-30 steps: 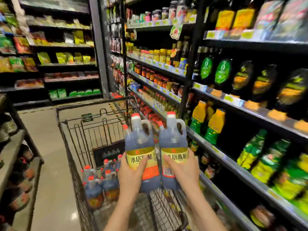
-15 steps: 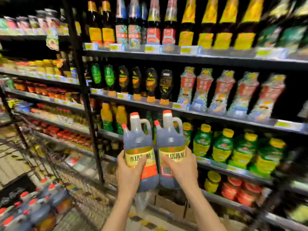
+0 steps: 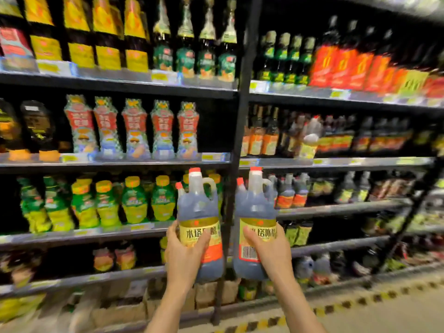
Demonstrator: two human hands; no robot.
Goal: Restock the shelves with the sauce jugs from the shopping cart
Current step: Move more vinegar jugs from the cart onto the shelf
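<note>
A: The left hand (image 3: 185, 257) grips one dark sauce jug (image 3: 200, 227) around its body, and the right hand (image 3: 270, 248) grips the second jug (image 3: 254, 224) the same way. Both jugs are upright in the air, in front of the shelves, not on any shelf yet.

B: What can go wrong?

A: I think a jug can slip, because each hand wraps only part of the body and no finger is in the handle. Also the black upright post (image 3: 240, 140) stands between the two jugs; a jug could knock it.

B: Where is room?

A: Similar jugs (image 3: 292, 192) stand on the shelf right of the post. That row looks crowded, so a neighbour may fall over.
</note>
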